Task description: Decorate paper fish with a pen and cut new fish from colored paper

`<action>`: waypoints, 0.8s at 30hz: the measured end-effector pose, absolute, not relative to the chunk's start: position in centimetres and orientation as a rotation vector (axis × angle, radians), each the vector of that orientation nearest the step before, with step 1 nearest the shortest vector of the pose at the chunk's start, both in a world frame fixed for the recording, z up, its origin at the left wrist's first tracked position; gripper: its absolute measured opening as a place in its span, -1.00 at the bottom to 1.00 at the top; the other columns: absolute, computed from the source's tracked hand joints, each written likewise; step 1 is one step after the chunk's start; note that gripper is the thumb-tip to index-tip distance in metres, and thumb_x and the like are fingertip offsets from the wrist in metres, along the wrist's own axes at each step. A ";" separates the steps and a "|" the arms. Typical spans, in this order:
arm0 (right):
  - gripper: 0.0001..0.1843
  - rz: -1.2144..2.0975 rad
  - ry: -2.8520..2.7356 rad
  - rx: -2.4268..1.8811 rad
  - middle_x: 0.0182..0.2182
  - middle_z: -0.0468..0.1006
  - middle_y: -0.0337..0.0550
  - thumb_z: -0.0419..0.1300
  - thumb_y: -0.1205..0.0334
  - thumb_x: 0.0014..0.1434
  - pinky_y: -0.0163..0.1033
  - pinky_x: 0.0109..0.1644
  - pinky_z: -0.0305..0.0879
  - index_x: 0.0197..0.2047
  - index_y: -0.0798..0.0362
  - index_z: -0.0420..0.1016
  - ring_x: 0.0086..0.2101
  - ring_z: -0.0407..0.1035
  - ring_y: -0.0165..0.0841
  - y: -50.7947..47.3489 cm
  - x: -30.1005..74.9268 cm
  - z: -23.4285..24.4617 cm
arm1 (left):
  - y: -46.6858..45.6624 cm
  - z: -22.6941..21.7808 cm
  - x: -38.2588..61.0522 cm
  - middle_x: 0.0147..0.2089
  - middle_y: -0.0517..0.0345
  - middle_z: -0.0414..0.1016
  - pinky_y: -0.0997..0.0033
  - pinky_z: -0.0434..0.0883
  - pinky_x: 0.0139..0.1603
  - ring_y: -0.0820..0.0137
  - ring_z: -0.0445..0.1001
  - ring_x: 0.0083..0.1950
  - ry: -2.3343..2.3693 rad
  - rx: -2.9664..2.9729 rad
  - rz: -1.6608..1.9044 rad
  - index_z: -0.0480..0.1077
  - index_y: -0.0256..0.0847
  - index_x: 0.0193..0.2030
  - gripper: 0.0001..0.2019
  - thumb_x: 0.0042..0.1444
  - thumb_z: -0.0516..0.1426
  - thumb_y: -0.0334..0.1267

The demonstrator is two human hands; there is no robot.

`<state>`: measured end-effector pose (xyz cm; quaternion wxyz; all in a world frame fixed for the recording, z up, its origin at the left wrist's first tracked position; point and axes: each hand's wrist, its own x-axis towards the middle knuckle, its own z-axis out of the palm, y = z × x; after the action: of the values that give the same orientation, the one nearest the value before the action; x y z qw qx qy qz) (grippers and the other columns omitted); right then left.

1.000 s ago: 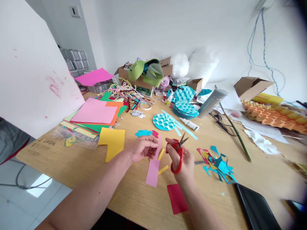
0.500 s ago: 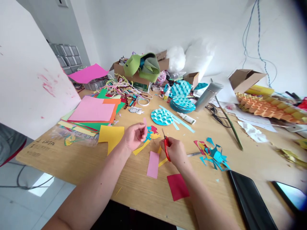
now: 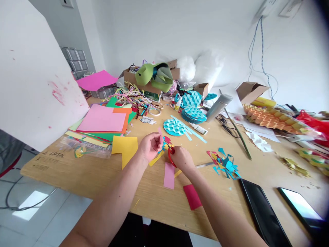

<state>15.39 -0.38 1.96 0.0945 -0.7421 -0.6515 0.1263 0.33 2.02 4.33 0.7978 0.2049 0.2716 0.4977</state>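
Observation:
A small strip of pink paper [image 3: 161, 134] is pinched upright in the fingers of my left hand [image 3: 150, 146]. My right hand [image 3: 181, 157] grips red-handled scissors [image 3: 170, 157], with the blades close to the strip; whether they touch it I cannot tell. Just below the scissors lies a pink paper rectangle [image 3: 169, 175]. A red paper square [image 3: 192, 197] is partly covered by my right forearm. Small blue, red and yellow cut pieces [image 3: 167, 140] lie behind my hands. An L-shaped yellow sheet [image 3: 125, 148] is left of my left hand.
Stacked coloured paper [image 3: 102, 118] lies at the left. A blue scalloped disc [image 3: 174, 127] and a glue bottle [image 3: 198, 128] are behind my hands. Blue scraps [image 3: 228, 166], a black phone [image 3: 263, 211] and a second phone [image 3: 300, 209] lie at the right.
My right hand has brought the scissors left, up to the pink strip in my left hand. The view has turned slightly to the right.

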 end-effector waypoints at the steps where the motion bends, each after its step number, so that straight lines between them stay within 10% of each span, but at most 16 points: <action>1: -0.78 0.379 -1.903 -2.197 -0.42 0.62 0.11 0.11 0.25 0.11 -0.27 -0.39 0.14 -0.43 0.12 0.55 -0.38 0.49 -0.20 -0.6 15.7 2.3 | 2.0 4.3 0.3 -0.62 0.24 0.29 0.60 0.08 -0.69 0.57 0.22 -0.65 0.584 0.446 1.064 0.26 -0.25 -0.57 -0.85 -0.03 0.13 -0.37; 15: -0.68 0.246 -1.091 -2.352 -0.80 0.24 -0.23 0.10 0.08 -0.13 -0.29 -0.59 0.05 -0.58 0.17 0.52 -0.65 0.23 -0.34 -9.8 32.7 4.9 | 0.8 3.1 2.2 -0.61 0.14 0.43 0.59 0.12 -0.69 0.55 0.29 -0.67 0.679 0.878 0.813 0.39 -0.30 -0.51 -0.83 -0.12 0.28 -0.27; 24: -0.61 0.279 -0.946 -2.222 -0.71 0.36 -0.20 0.23 -0.08 -0.14 -0.26 -0.54 0.12 -0.47 0.13 0.53 -0.58 0.29 -0.30 -9.1 31.8 5.7 | 0.3 2.8 2.7 -0.51 0.10 0.49 0.60 0.17 -0.66 0.58 0.28 -0.64 0.730 1.088 0.753 0.43 -0.30 -0.52 -0.79 -0.12 0.29 -0.19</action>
<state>31.82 -9.05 5.71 0.3479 -0.8568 -0.3650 0.1075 2.71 0.32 2.82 0.7280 0.4937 0.3311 0.3416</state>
